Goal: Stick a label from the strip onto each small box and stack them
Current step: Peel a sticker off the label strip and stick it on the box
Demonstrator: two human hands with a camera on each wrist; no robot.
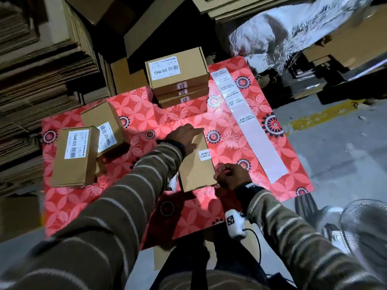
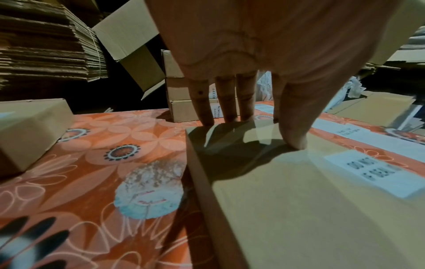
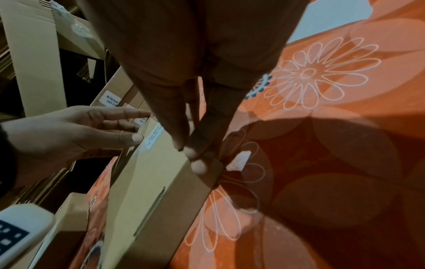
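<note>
Here, the box (image 1: 195, 164) is lying flat near the middle of the cloth (image 1: 69, 206), a label (image 1: 204, 155) stuck at its right edge. The left hand (image 1: 184, 137) is pressing straight fingers (image 2: 208, 109) on its far end. The right hand (image 1: 232, 176) is pinching its near right corner. The strip (image 1: 251, 126) is lying along the cloth's right side; the stack (image 1: 180, 80) is standing at the far edge.

Seven small boxes (image 1: 196, 162), one label strip (image 1: 251, 122), two hands (image 1: 184, 137).
</note>
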